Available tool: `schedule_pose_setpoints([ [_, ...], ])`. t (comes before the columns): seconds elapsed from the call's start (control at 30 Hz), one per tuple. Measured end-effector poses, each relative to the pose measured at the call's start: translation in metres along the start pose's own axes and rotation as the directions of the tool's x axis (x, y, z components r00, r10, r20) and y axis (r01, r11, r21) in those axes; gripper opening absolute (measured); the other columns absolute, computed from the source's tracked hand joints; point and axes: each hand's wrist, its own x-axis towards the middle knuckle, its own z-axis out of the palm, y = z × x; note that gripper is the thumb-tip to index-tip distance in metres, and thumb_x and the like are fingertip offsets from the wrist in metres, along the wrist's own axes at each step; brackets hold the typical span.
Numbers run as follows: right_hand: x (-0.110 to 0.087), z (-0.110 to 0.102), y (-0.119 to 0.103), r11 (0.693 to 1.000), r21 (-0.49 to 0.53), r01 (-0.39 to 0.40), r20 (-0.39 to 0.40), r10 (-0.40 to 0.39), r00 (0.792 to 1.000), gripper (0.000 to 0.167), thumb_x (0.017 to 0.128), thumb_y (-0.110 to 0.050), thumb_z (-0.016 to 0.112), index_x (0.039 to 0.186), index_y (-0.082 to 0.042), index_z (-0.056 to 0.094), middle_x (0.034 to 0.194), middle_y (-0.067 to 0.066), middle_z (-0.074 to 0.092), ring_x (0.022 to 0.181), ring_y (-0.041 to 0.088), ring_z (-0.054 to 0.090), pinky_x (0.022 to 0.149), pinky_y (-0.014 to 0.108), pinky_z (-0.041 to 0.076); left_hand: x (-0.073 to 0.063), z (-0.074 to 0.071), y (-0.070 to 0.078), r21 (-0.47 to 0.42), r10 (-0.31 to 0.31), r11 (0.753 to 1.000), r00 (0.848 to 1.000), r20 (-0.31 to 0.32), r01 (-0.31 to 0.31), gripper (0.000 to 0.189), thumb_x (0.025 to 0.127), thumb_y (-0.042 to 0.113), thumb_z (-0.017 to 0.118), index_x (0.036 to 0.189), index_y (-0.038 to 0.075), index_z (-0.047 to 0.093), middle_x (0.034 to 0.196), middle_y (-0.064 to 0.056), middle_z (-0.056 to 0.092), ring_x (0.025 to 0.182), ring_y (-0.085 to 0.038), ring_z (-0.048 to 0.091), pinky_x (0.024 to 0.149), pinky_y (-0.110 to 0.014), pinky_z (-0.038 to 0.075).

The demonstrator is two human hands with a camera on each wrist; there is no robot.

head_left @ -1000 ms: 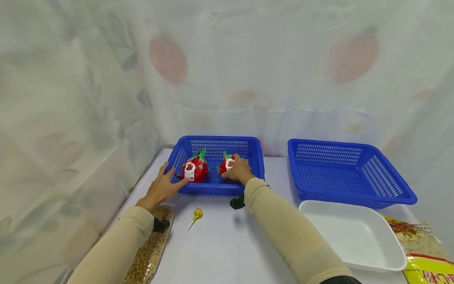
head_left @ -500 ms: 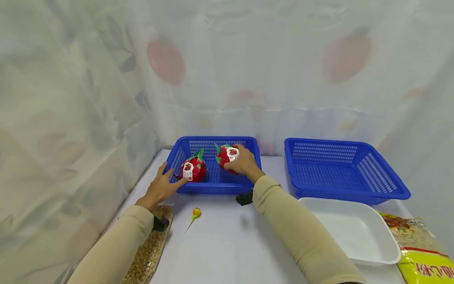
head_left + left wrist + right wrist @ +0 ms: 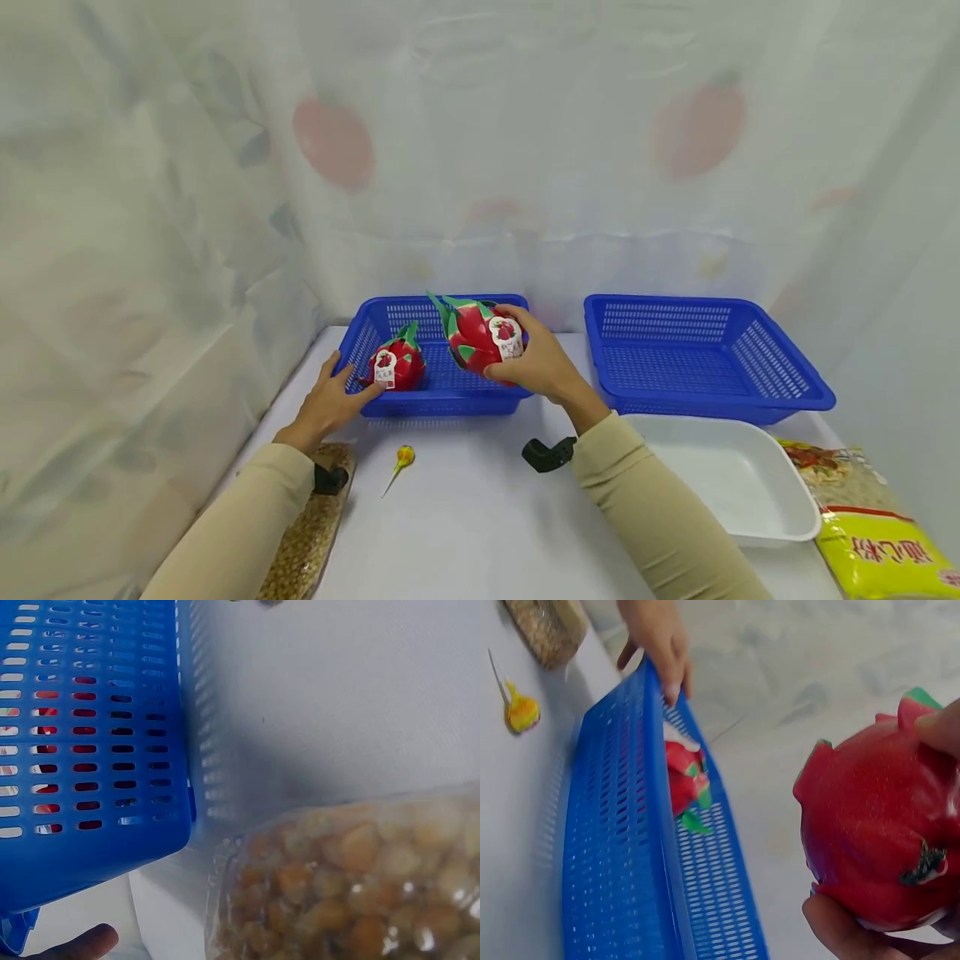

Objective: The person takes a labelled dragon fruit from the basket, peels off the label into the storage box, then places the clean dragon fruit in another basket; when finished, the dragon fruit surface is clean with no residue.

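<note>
My right hand (image 3: 549, 360) grips a red dragon fruit (image 3: 471, 335) with green leaf tips and a white label, above the right half of the left blue basket (image 3: 442, 403). Up close in the right wrist view, fingers and thumb hold the dragon fruit (image 3: 877, 817) at its sides, its dark stem end showing. A second labelled dragon fruit (image 3: 405, 368) lies in the basket's left half. At that basket's front left corner, my left hand (image 3: 324, 410) holds the rim. One of its fingertips (image 3: 94, 941) shows below the basket wall in the left wrist view.
Right of the basket stands another blue basket (image 3: 667, 371), with a white tray (image 3: 720, 475) before it. A yellow food packet (image 3: 870, 542) lies at the far right. Near the left forearm are a lollipop (image 3: 403, 457) and a clear bag of beige kernels (image 3: 303, 533).
The right hand has lifted its dragon fruit out of the left basket and drawn it nearer. The left hand keeps its place at the corner. The whole head view has shifted slightly.
</note>
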Motion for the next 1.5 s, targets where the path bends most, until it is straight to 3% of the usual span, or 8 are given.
schedule_pose_setpoints([
  [0.23,-0.052,-0.004,0.007,0.995,0.03,0.093,0.087,-0.096,0.992,0.085,0.07,-0.012,0.08,0.143,-0.029,0.04,0.131,0.005,0.046,0.11,0.034,0.051,0.073,0.038,0.056,0.001,0.001,-0.003,-0.022,0.003,1.0,1.0,0.009,-0.003,0.11,0.081,0.077,0.048,0.149,-0.007,0.024,0.158,-0.02,-0.004,0.136,-0.054,0.014,0.1,-0.07,0.02],
  [0.53,-0.097,0.005,0.037,0.994,0.062,0.085,0.198,-0.095,0.976,0.09,0.068,-0.009,0.081,0.144,-0.033,0.039,0.13,0.004,0.047,0.11,0.032,0.052,0.075,0.034,0.056,0.002,-0.002,-0.001,-0.026,0.012,1.0,1.0,-0.003,-0.012,0.108,0.083,0.074,0.05,0.148,-0.009,0.025,0.157,-0.022,-0.003,0.136,-0.053,0.013,0.102,-0.069,0.019],
  [0.73,-0.11,0.011,0.066,0.991,0.068,0.115,0.246,-0.128,0.961,0.089,0.069,-0.011,0.081,0.144,-0.031,0.039,0.128,0.003,0.048,0.109,0.031,0.052,0.076,0.033,0.055,0.002,-0.002,-0.001,-0.031,0.007,1.0,1.0,-0.001,-0.007,0.105,0.084,0.071,0.052,0.148,-0.009,0.025,0.157,-0.022,-0.002,0.136,-0.053,0.013,0.101,-0.069,0.02],
  [0.93,-0.118,0.018,0.092,0.981,0.066,0.184,0.303,-0.196,0.933,0.091,0.069,-0.007,0.081,0.147,-0.026,0.037,0.134,0.001,0.046,0.112,0.03,0.052,0.08,0.033,0.054,0.001,-0.003,-0.001,-0.036,0.019,0.999,1.0,-0.013,-0.02,0.106,0.084,0.072,0.052,0.147,-0.009,0.026,0.158,-0.021,-0.001,0.136,-0.053,0.015,0.103,-0.067,0.02],
  [1.13,-0.123,0.02,0.111,0.969,0.06,0.238,0.321,-0.245,0.915,0.088,0.069,-0.009,0.082,0.145,-0.022,0.039,0.136,0.001,0.046,0.112,0.028,0.052,0.079,0.033,0.054,0.001,-0.001,0.0,-0.037,0.014,0.999,1.0,-0.005,-0.014,0.107,0.083,0.072,0.053,0.147,-0.009,0.025,0.158,-0.021,-0.002,0.137,-0.052,0.013,0.102,-0.067,0.02],
  [1.3,-0.123,0.023,0.124,0.948,0.037,0.315,0.348,-0.308,0.886,0.086,0.07,-0.01,0.08,0.145,-0.018,0.038,0.136,0.004,0.046,0.113,0.026,0.051,0.083,0.034,0.053,0.002,0.001,-0.001,-0.048,-0.004,0.999,1.0,-0.001,0.004,0.108,0.082,0.073,0.053,0.148,-0.008,0.024,0.158,-0.021,-0.003,0.137,-0.052,0.012,0.101,-0.069,0.02],
  [1.5,-0.12,0.025,0.13,0.942,0.035,0.335,0.374,-0.323,0.87,0.081,0.07,-0.009,0.077,0.143,-0.019,0.042,0.14,0.005,0.043,0.119,0.027,0.048,0.087,0.036,0.05,0.006,0.0,-0.005,-0.055,0.011,0.998,1.0,-0.007,-0.011,0.108,0.083,0.072,0.053,0.148,-0.008,0.023,0.158,-0.02,-0.005,0.137,-0.052,0.01,0.101,-0.07,0.019],
])
